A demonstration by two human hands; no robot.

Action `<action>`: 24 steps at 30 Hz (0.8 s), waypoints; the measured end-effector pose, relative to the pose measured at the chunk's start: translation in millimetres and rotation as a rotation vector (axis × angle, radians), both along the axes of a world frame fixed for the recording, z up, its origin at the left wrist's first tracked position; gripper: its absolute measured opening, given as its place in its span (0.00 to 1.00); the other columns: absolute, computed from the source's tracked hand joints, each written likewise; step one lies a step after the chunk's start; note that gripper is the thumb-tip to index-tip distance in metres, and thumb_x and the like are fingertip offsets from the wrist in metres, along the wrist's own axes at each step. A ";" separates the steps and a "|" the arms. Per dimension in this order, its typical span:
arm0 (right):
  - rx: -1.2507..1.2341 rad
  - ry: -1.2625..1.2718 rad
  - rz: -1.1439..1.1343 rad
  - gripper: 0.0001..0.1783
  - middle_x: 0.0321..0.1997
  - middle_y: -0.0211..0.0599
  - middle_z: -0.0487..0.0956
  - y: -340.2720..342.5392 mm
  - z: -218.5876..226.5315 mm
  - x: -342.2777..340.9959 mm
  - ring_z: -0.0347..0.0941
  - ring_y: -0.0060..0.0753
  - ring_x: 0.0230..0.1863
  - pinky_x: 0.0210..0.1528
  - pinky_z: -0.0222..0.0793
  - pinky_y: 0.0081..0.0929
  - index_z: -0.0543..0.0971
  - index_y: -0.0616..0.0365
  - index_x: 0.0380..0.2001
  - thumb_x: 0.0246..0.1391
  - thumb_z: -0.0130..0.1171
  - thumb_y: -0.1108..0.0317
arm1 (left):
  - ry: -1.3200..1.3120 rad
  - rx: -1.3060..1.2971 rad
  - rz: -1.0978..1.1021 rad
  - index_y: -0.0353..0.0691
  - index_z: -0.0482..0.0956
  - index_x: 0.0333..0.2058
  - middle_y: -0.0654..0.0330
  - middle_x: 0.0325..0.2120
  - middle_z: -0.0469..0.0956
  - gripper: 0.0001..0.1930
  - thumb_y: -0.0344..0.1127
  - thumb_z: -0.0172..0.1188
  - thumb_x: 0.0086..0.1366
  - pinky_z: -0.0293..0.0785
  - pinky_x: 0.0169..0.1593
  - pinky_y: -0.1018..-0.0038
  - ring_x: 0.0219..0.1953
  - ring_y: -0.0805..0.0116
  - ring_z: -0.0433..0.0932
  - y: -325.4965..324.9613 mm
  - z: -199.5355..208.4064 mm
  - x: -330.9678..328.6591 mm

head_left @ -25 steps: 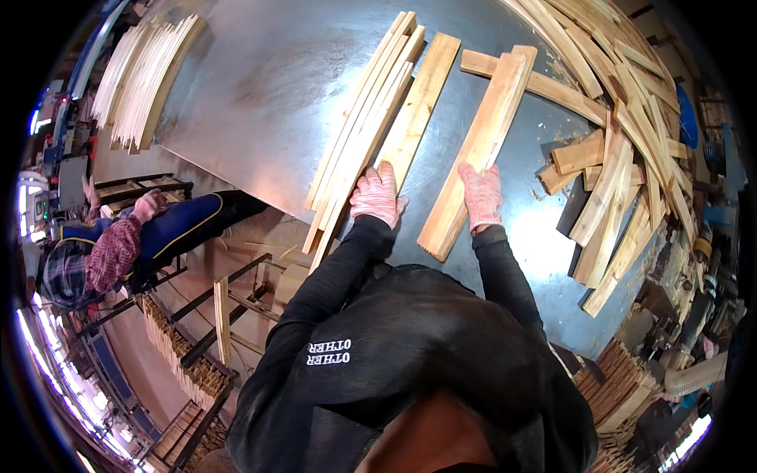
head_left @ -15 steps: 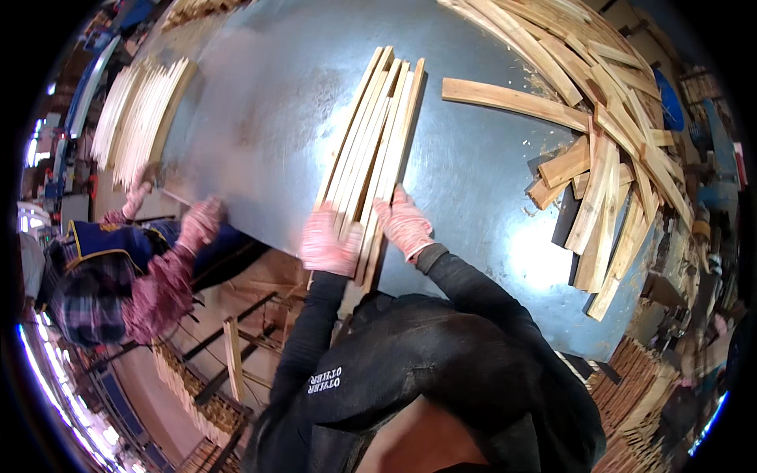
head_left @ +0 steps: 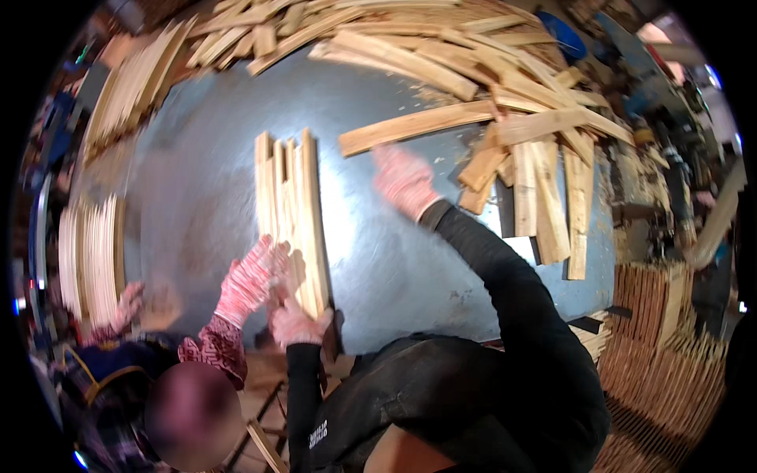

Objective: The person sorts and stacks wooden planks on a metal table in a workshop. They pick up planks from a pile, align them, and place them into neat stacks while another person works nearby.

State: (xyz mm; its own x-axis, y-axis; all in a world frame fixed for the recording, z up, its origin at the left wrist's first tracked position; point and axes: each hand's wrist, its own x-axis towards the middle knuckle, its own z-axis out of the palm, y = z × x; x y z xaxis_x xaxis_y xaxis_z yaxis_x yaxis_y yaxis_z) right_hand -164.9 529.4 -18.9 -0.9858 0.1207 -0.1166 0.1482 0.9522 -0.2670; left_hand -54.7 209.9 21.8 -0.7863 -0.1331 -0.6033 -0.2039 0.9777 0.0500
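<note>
Left hand [head_left: 300, 323] at slat edges [head_left: 314, 236] — right hand [head_left: 404, 181] over bare table [head_left: 410, 292]

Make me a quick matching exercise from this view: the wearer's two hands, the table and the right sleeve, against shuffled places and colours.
1. Left hand
2. Right hand
3. Table
4. Right sleeve

A. Grey
B. At the near end of the board bundle
C. Black
D. By a loose board's left end

Pairs: 1-B, 2-D, 3-A, 4-C
</note>
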 end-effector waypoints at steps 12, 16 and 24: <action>-0.168 0.255 -1.289 0.62 0.65 0.66 0.64 266.8 -66.0 60.6 0.66 0.52 0.65 0.65 0.63 0.37 0.43 0.70 0.70 0.45 0.65 0.44 | 0.079 1.050 -0.183 0.30 0.59 0.65 0.39 0.60 0.68 0.36 0.33 0.63 0.60 0.68 0.62 0.63 0.64 0.52 0.68 153.2 5.5 0.6; -0.599 0.514 -1.230 0.52 0.60 0.60 0.72 290.4 -71.4 65.5 0.72 0.52 0.59 0.59 0.67 0.33 0.49 0.66 0.69 0.50 0.63 0.52 | 0.162 1.175 -0.039 0.28 0.59 0.65 0.41 0.62 0.66 0.37 0.34 0.64 0.59 0.64 0.65 0.66 0.65 0.56 0.67 260.3 -25.0 -53.9; -1.014 0.910 -0.479 0.24 0.53 0.49 0.77 233.6 -31.3 79.9 0.72 0.49 0.56 0.58 0.68 0.37 0.73 0.63 0.54 0.60 0.56 0.59 | 0.580 0.692 -0.390 0.39 0.61 0.65 0.45 0.60 0.68 0.40 0.48 0.67 0.59 0.65 0.62 0.64 0.61 0.50 0.68 369.3 -52.2 -91.4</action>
